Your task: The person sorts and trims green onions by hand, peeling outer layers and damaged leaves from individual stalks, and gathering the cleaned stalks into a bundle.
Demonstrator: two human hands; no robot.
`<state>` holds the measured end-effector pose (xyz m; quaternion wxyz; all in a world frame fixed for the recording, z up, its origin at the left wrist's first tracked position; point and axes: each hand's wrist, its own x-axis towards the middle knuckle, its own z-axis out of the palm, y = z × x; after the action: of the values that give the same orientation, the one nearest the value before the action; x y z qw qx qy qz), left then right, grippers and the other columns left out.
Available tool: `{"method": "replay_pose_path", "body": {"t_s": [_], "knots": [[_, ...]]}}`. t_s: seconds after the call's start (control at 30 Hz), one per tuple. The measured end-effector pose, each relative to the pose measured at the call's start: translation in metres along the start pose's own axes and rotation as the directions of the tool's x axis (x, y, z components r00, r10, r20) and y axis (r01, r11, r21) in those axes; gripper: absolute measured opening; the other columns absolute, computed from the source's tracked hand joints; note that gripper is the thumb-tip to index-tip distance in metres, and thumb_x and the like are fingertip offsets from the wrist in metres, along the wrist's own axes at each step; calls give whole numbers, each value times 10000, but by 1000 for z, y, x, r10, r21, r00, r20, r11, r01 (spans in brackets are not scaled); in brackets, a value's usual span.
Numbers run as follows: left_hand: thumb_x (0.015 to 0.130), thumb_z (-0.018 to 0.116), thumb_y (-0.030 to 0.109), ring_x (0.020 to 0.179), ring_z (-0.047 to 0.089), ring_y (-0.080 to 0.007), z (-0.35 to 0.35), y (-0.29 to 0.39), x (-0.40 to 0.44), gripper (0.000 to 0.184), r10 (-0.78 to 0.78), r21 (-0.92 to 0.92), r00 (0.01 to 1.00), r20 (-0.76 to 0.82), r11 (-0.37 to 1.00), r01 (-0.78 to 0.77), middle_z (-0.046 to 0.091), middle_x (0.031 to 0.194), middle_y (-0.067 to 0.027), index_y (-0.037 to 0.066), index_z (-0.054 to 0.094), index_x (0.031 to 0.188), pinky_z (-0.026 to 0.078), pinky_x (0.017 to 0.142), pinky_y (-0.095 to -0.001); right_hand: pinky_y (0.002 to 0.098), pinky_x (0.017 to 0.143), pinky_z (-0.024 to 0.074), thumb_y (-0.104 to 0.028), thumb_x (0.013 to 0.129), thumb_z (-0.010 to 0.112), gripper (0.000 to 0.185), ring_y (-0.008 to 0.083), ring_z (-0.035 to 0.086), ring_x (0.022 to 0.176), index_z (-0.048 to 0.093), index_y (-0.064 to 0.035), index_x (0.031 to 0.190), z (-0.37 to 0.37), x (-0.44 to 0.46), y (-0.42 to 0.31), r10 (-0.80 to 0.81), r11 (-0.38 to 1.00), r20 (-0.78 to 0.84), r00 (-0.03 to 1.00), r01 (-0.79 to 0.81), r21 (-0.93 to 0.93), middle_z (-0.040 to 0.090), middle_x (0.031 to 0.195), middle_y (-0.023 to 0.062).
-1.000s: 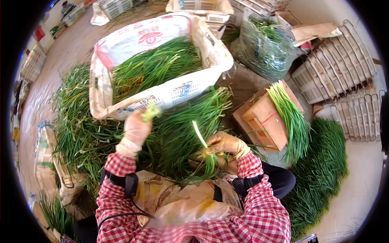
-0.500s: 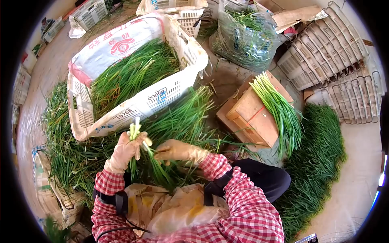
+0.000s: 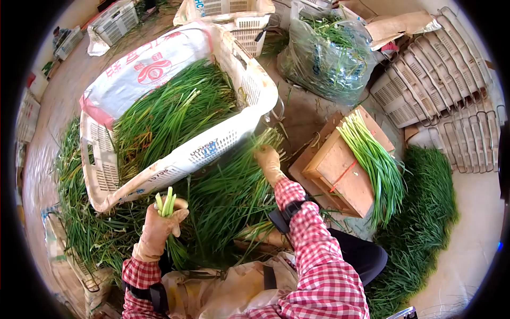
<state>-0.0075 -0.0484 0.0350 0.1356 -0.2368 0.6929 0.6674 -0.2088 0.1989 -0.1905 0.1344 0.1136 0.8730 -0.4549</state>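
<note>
Left hand (image 3: pixel 155 228) gripped a stalk bunch (image 3: pixel 166 204); right hand (image 3: pixel 269 162), closure unclear, touched loose greens (image 3: pixel 226 189), wooden box (image 3: pixel 328 161) to its right.

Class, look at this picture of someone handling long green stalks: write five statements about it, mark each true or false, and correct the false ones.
1. The left hand holds a few stalks with their pale ends up. True.
2. The right hand rests on the wooden box. False: it is at the pale ends of the loose pile of greens in front of the crate.
3. A sack with red print lines one side of the white crate. True.
4. The tidy bundle lies on the floor. False: it lies on the wooden box, green ends hanging over the edge.
5. The clear plastic bag contains greens. True.
</note>
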Motion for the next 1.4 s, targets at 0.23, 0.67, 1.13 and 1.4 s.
{"method": "replay_pose_path", "body": {"t_s": [0.23,0.67,1.13,1.4], "knots": [[886,595,174,596,513,-45,22,-12,-5,236,136,-75,972,191,989,-124,655,933,-31,19,638,1059,417,503,-181,257,547,456,-204,859,587,189,107,558,554,653,-36,914,-70,-137,-78,-237,967,398,886,176,183,656,685,37],[817,699,224,526,484,-65,49,-33,-28,278,83,-9,888,453,996,-88,588,785,-16,32,545,947,388,453,-195,155,376,314,-166,847,600,197,36,444,469,685,1,910,-128,-258,-133,-85,891,661,746,-240,386,637,716,24],[828,633,253,429,501,-88,7,-12,-25,269,8,-4,658,753,1000,-8,636,683,-68,2,674,916,383,396,-190,310,714,516,-97,805,631,828,219,635,899,88,-96,1430,-136,-231,-46,-218,923,681,700,374,-89,580,1168,164],[806,665,218,481,541,-92,12,-6,-35,244,-1,-63,662,750,995,73,645,683,-83,-9,668,892,366,366,-186,196,558,440,-83,810,671,458,53,532,647,524,-113,1243,-84,-247,-101,-388,896,752,533,29,442,653,856,24]]}}
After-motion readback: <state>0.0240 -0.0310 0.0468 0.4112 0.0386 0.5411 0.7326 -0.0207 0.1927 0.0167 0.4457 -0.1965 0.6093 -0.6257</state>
